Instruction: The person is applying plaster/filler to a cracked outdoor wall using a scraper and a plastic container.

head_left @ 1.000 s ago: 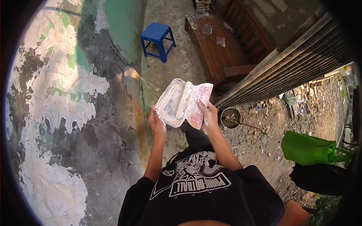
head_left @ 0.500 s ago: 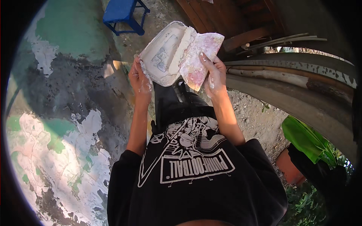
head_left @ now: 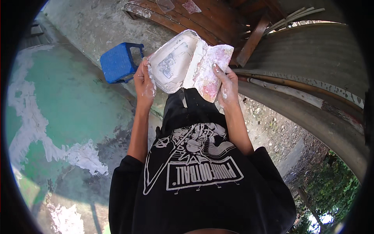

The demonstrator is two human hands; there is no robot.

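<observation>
In front of my body I carry a shallow rectangular container, smeared all over with white paste. A thick ridge of white paste lies along its right side. My left hand grips the container's left edge, thumb on the rim. My right hand is closed on a flat pink-and-white patterned sheet, with the thumb on top and the fingers beneath. The sheet's inner edge is caked with paste and meets the ridge. Both hands are spotted with white.
A blue plastic stool stands ahead to the left. Beyond it is a wooden bench with a pinkish scrap on it. Long curved sheets and poles run along the right. White patches mark the green wall at left.
My view has swung, and the stool now appears lower and closer to my left hand. More of the bench shows. Both hands keep their hold on the container and the sheet.
</observation>
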